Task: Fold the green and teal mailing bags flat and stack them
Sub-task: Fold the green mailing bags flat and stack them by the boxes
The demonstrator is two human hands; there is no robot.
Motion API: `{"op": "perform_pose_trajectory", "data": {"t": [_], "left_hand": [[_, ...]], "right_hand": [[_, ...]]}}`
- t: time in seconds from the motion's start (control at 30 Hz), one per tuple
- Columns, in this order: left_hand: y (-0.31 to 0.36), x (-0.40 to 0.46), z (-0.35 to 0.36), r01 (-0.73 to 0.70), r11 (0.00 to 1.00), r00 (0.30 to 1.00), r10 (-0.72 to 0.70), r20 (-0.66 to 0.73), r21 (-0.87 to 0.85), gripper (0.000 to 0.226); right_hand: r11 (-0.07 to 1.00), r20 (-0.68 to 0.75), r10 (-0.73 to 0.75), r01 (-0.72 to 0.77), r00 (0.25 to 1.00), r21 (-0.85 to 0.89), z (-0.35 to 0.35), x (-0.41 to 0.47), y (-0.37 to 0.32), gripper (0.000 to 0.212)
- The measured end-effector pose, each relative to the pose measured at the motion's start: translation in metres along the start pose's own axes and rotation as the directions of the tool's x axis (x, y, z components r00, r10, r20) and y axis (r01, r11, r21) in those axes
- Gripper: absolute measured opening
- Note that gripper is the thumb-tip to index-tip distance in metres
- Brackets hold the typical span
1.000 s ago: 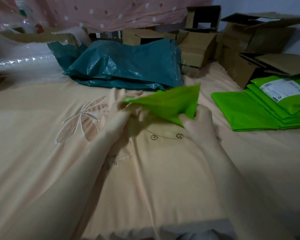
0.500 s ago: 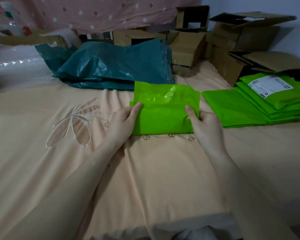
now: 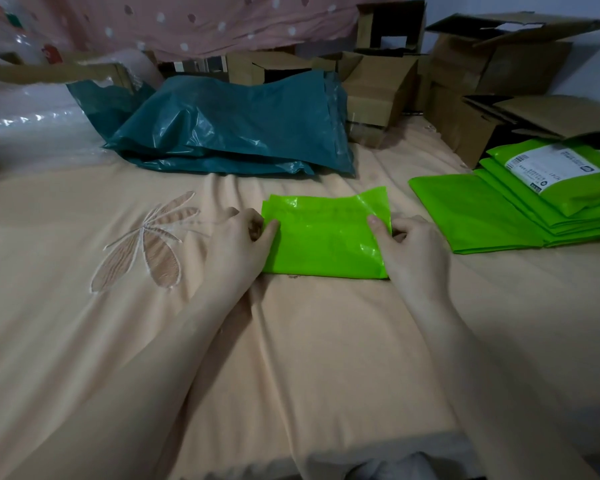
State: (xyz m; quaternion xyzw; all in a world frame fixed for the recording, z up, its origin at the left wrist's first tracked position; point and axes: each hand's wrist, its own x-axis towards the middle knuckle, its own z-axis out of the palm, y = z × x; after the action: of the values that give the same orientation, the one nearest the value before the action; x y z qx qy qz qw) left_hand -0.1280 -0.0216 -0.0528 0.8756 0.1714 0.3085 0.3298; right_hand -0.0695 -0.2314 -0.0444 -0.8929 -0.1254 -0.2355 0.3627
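A bright green mailing bag lies folded into a rectangle on the peach bedsheet in the middle of the view. My left hand pinches its left edge, thumb on top. My right hand pinches its right edge the same way. A stack of folded green bags sits at the right, the top one bearing a white shipping label. A heap of teal mailing bags lies behind the folded bag, crumpled and loosely piled.
Several open cardboard boxes crowd the back and right of the bed. Clear bubble wrap lies at the far left. A pink dotted curtain hangs behind. An embroidered dragonfly marks the sheet left of my hands.
The green bag went from being held up, tilted in the air, to lying flat on the sheet. Both hands came down with it and now pinch its side edges.
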Motion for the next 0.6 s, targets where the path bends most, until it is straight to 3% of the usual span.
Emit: {"op": "perform_pose_trajectory", "data": {"t": [0.13, 0.27, 0.33, 0.5, 0.6], "left_hand": [[-0.003, 0.0, 0.002, 0.01, 1.0, 0.998, -0.009, 0.059, -0.015, 0.018], [-0.003, 0.007, 0.001, 0.153, 0.967, 0.983, -0.128, 0.131, -0.203, 0.009], [0.0, 0.009, 0.0, 0.233, 0.916, 0.968, -0.187, 0.166, -0.326, 0.005], [0.015, 0.005, -0.007, 0.3, 0.708, 0.953, -0.184, 0.242, -0.64, 0.028], [0.021, 0.001, -0.01, 0.323, 0.612, 0.946, -0.186, 0.266, -0.722, 0.028]], "right_hand": [[1.0, 0.041, 0.015, -0.016, 0.999, 0.018, 0.003, -0.001, -0.002, 0.042], [0.979, 0.101, 0.058, -0.077, 0.993, 0.19, 0.005, 0.002, 0.0, 0.037], [0.929, 0.141, 0.095, -0.138, 0.985, 0.344, 0.005, 0.004, 0.002, 0.028], [0.799, 0.217, 0.154, -0.251, 0.964, 0.547, 0.001, 0.009, 0.001, 0.003], [0.704, 0.237, 0.156, -0.276, 0.959, 0.655, -0.004, 0.009, -0.008, 0.013]]}}
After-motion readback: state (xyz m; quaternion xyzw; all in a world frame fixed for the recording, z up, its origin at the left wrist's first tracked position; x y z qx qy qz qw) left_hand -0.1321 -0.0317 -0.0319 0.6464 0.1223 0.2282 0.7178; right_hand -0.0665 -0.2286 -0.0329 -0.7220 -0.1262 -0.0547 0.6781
